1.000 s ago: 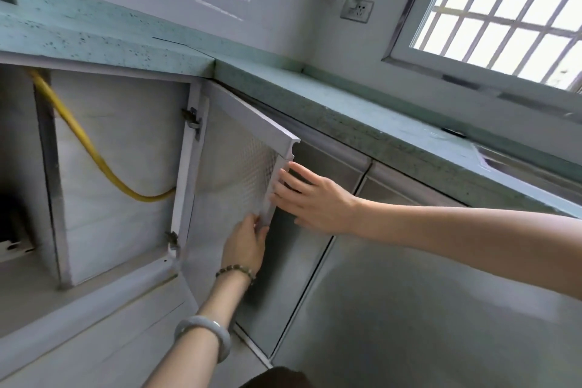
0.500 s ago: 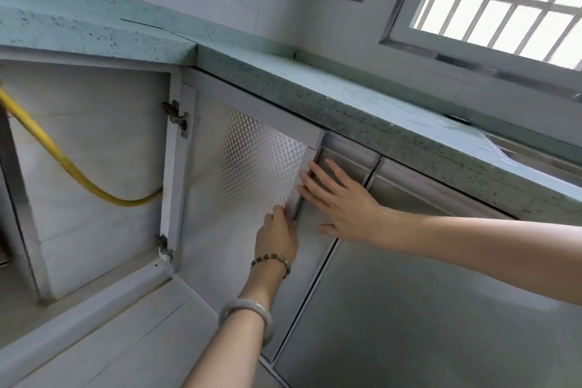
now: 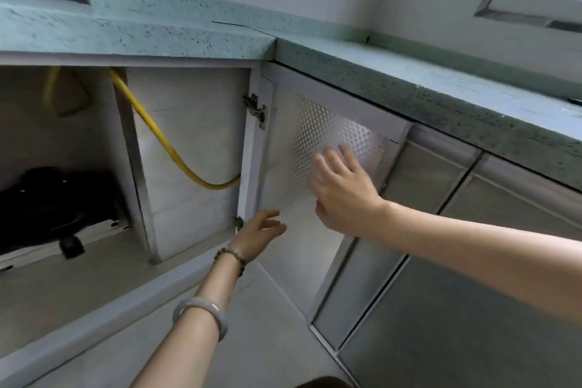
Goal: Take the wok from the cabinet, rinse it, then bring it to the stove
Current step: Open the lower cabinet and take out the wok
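Black metal, probably the wok [image 3: 53, 208], sits low in the open cabinet [image 3: 189, 151], well left of both hands. My left hand [image 3: 256, 238] is nearer, spread and empty; right hand [image 3: 343, 195] lies flat on the door [image 3: 302, 142].

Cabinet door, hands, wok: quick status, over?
Right hand flat on open cabinet door. Left hand open, empty. Wok not identifiable; dark object inside cabinet.

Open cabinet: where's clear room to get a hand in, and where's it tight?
Free: the cabinet floor between the dark object at left and the hinge post, under the yellow hose. Also free: the countertop above. Tight: the left bay, filled by the dark object, and the upper opening the hose crosses. The left hand is open at the lower hinge; the right hand lies flat on the door.
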Tool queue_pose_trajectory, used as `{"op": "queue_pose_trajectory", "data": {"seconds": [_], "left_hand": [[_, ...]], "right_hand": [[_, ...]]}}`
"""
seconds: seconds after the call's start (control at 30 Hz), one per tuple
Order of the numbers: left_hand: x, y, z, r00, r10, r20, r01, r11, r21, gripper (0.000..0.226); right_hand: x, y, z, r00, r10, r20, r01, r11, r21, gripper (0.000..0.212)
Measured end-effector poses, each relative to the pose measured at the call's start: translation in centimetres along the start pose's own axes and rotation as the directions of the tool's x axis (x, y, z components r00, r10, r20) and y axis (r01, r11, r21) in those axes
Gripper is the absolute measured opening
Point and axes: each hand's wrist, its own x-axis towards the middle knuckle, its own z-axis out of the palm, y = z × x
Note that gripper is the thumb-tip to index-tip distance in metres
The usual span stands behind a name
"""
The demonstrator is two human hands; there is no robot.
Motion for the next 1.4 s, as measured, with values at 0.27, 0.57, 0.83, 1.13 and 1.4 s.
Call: {"op": "queue_pose_trajectory", "data": {"seconds": [0.27, 0.57, 0.83, 1.13, 1.4], "left_hand": [[-7.9, -5.0, -13.3, 0.902, -0.209, -0.378, 0.093, 0.949, -0.301, 0.023], [-15.6, -9.8, -22.1, 0.683, -0.34, -0.647, 0.062, 0.909, -0.412, 0.021], [-13.5, -12.7, -26.5, 0.608, -0.429, -0.668, 0.059, 0.864, -0.5, 0.021], [-6.2, -18.6, -29.9, 0.544, -0.563, -0.622, 0.001, 0.742, -0.67, 0.057], [-0.7, -22.8, -33.1, 0.543, -0.653, -0.528, 0.009, 0.633, -0.774, 0.049]], "right_hand": [[7.1, -12.5, -1.6, 0.971, -0.073, -0.226, 0.161, 0.901, 0.402, 0.052], [13.2, -21.6, -3.1, 0.975, -0.132, -0.176, 0.219, 0.677, 0.703, 0.044], [19.4, -27.4, 0.7, 0.965, -0.263, -0.013, 0.153, 0.52, 0.84, 0.054], [26.2, -37.1, 6.3, 0.919, -0.321, 0.228, -0.197, 0.127, 0.972, 0.055], [32.2, -43.5, 10.5, 0.841, -0.406, 0.358, -0.509, -0.37, 0.777, 0.044]]}}
